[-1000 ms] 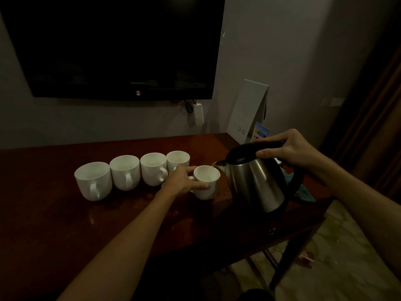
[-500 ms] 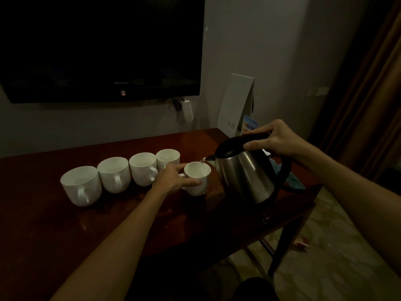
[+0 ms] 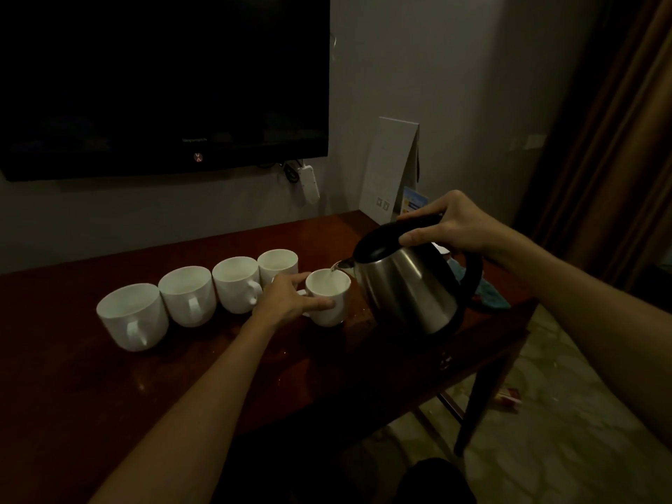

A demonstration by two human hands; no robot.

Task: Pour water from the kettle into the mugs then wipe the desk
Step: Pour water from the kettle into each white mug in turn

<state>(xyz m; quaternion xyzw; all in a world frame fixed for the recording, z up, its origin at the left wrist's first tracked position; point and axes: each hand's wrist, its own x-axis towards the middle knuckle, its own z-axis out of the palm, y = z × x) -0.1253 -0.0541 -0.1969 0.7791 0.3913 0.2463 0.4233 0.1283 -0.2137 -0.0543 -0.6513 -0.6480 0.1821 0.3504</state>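
Note:
Several white mugs stand in a row on the dark wooden desk [image 3: 109, 405]. My left hand [image 3: 287, 301] grips the rightmost mug [image 3: 329, 298] by its side and handle. My right hand [image 3: 449, 227] holds the steel kettle [image 3: 409, 289] by its black top handle. The kettle is tilted left, its spout just over that mug's rim, and a thin stream of water runs into it. The other mugs [image 3: 185, 294] stand untouched to the left. A blue cloth [image 3: 489, 294] lies on the desk behind the kettle, partly hidden.
A black TV [image 3: 163, 81] hangs on the wall above the desk. A white folded card [image 3: 391, 169] stands at the desk's back right corner. The desk's right edge drops to a tiled floor [image 3: 582, 431]. Brown curtains [image 3: 618, 140] hang at the right.
The kettle stays tilted over the rightmost mug, its spout a little closer to the rim. Both hands keep their hold. The camera has shifted slightly.

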